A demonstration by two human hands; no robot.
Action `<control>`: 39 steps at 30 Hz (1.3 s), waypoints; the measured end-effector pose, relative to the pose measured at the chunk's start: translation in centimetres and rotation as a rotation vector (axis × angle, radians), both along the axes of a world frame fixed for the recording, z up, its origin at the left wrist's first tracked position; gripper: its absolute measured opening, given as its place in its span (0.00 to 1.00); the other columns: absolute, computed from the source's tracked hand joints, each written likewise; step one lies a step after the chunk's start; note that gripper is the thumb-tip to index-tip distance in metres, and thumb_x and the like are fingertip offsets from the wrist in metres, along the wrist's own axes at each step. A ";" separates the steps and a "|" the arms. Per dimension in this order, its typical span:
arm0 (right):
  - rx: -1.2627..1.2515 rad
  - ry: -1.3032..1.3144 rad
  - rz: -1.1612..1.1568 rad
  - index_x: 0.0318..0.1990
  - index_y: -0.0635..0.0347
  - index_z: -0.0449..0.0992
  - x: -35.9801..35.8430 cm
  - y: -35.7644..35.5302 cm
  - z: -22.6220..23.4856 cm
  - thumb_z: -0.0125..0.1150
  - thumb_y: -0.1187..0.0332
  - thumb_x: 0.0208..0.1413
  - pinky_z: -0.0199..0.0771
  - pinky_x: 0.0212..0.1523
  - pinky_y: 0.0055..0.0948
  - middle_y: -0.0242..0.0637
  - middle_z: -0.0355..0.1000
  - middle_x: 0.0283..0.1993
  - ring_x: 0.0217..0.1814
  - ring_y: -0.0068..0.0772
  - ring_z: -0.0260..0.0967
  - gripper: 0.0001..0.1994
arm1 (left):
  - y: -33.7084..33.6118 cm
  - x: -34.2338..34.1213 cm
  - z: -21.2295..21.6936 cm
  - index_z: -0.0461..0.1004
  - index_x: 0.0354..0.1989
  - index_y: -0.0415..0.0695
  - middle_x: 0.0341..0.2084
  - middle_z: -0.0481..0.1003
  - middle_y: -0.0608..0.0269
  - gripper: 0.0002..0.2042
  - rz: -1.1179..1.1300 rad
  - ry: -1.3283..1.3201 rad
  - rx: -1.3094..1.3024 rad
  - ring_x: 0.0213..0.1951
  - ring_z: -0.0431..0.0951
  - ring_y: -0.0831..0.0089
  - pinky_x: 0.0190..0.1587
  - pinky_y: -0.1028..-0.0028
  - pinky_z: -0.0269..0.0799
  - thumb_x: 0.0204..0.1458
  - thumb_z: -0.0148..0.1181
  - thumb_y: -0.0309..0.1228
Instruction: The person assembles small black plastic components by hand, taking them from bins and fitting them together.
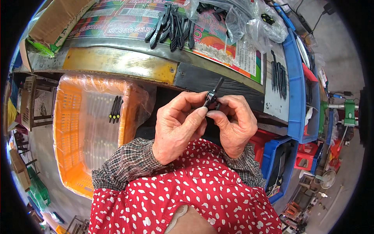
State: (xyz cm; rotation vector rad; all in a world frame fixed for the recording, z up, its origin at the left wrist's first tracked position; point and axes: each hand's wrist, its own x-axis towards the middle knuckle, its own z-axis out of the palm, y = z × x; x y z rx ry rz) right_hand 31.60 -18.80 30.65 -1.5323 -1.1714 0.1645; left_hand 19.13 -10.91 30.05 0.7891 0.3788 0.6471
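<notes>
In front of my chest, just off the bench edge, both hands meet on a small black part (211, 96) with a rod sticking up from it; its exact kind is unclear. My left hand (176, 130) is closed, pinching it between thumb and fingers. From the other side my right hand (235, 125) grips the same part, its fingers curled. Beyond them on the bench lies a loose pile of black handle-like pieces (177, 31). More slim black pieces (277, 76) are lined up on a pale board to the right.
An orange crate (65, 136) lined with clear plastic stands left, with a few black yellow-tipped pieces (116, 109) inside. A blue tray (295, 93) borders the bench at right; another blue bin (269, 160) sits lower. Clear bags (233, 27) and a cardboard box (58, 23) rest on the bench.
</notes>
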 end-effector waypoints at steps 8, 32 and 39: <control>-0.148 -0.102 0.036 0.40 0.66 0.73 0.2 -0.2 0.2 0.69 0.75 0.41 0.70 0.25 0.23 0.41 0.71 0.29 0.26 0.30 0.70 0.16 | 0.3 -0.2 -0.2 0.67 0.48 0.38 0.31 0.73 0.63 0.12 -0.006 0.014 -0.018 0.21 0.69 0.83 0.16 0.86 0.58 0.57 0.50 0.23; -0.025 0.218 -0.048 0.42 0.71 0.72 -0.2 -0.4 -1.0 0.66 0.76 0.47 0.75 0.24 0.19 0.41 0.76 0.33 0.27 0.21 0.72 0.14 | 0.2 0.1 -0.1 0.67 0.49 0.35 0.25 0.71 0.67 0.12 -0.021 0.074 0.113 0.21 0.67 0.86 0.20 0.87 0.59 0.56 0.49 0.20; 0.013 0.170 -0.123 0.40 0.70 0.74 -0.4 0.1 -1.8 0.67 0.76 0.46 0.73 0.23 0.18 0.39 0.76 0.28 0.25 0.21 0.72 0.14 | 0.3 0.3 -0.7 0.67 0.50 0.34 0.26 0.71 0.68 0.13 -0.014 0.114 0.180 0.23 0.67 0.86 0.24 0.86 0.62 0.55 0.49 0.19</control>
